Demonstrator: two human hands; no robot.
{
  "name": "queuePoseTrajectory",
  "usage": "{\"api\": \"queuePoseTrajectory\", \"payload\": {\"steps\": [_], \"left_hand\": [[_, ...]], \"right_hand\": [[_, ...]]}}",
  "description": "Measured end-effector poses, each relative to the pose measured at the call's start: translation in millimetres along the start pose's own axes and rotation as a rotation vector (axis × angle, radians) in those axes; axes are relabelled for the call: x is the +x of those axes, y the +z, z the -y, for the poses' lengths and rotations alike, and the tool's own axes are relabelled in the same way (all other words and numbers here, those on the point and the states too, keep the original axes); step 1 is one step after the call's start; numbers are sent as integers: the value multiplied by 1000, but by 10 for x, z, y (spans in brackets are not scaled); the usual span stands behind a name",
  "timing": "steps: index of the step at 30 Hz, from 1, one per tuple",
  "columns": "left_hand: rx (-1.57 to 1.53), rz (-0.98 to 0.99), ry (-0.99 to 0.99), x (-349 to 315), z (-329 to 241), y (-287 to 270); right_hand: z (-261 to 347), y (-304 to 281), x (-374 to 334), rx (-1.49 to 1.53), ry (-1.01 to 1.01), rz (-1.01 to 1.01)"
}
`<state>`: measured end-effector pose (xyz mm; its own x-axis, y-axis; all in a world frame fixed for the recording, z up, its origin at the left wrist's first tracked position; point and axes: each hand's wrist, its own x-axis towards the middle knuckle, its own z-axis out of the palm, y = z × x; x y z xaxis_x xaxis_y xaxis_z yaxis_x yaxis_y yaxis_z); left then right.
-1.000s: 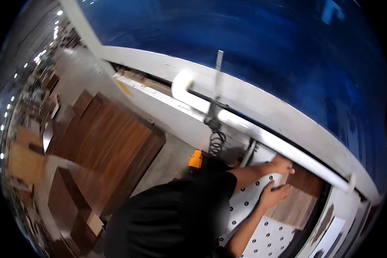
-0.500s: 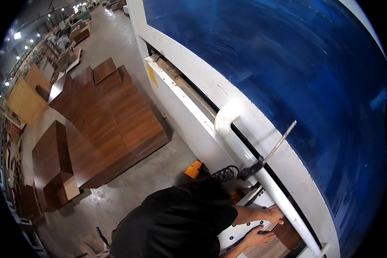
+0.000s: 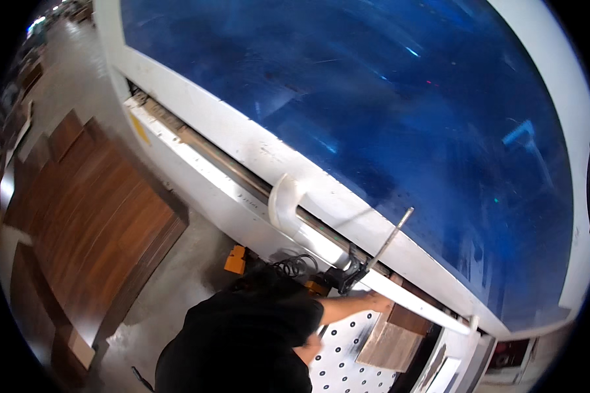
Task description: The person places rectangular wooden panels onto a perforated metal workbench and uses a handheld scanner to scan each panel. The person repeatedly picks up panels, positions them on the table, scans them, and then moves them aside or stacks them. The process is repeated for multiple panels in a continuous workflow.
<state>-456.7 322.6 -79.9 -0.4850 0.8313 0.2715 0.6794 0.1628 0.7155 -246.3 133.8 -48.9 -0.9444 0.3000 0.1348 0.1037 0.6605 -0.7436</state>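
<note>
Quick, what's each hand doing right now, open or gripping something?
Left hand: at the wood-grain board; whether it grips cannot be told.
Right hand: blurred, off the board; open or closed cannot be told.

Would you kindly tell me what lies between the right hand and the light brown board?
In the head view, a stretch of white, black-dotted tabletop lies between the right hand and the light brown board.

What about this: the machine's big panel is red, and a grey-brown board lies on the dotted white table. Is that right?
Not quite: the big panel is blue, as the head view shows. A grey-brown board does lie on the dotted white table.
</note>
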Motion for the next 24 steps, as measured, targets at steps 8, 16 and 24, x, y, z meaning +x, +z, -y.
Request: {"api": "queuePoseTrajectory", "payload": {"steps": [8,16,24], "left_hand": [[268,279,215,-1197,21,-844],[141,149,281,-1728,209,-871],[172,103,327,-1670,236,-854]], "right_hand": [[162,517,-757,-256,467,112],[214,293,-2055,-97,855,483],[239,925,-2228,-333,620,505]]}}
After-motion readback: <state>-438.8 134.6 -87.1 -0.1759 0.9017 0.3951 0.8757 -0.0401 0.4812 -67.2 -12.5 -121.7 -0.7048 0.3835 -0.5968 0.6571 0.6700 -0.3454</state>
